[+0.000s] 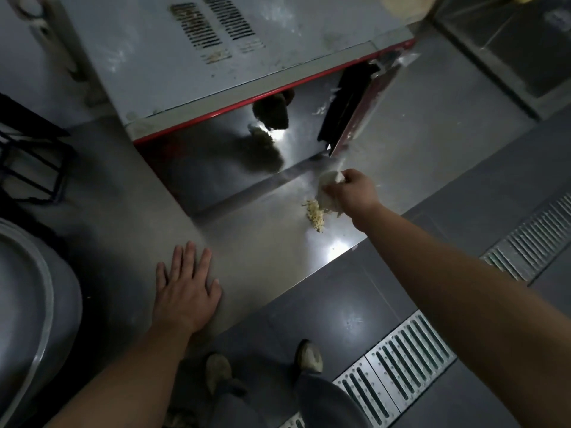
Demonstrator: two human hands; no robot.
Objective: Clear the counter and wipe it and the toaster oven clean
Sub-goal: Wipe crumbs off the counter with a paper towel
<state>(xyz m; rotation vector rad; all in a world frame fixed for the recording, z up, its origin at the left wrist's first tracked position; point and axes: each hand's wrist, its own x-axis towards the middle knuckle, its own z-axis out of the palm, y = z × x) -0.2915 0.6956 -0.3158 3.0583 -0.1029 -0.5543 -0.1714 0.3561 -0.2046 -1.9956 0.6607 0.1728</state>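
Note:
A grey toaster oven (197,57) with a red trim stands on the steel counter (123,205), its glass door (234,156) folded down flat. My right hand (352,193) grips a crumpled white cloth (329,196) on the counter just past the door's front right corner. A small pile of pale yellow crumbs (315,214) lies beside the cloth. Near the counter's front edge my left hand (185,288) rests flat with its fingers spread.
A large round metal pot (34,304) stands at the left. A black wire rack (27,156) sits behind it. A steel sink (506,47) is at the far right. Below are a grey tiled floor with drain grates (401,366) and my shoes.

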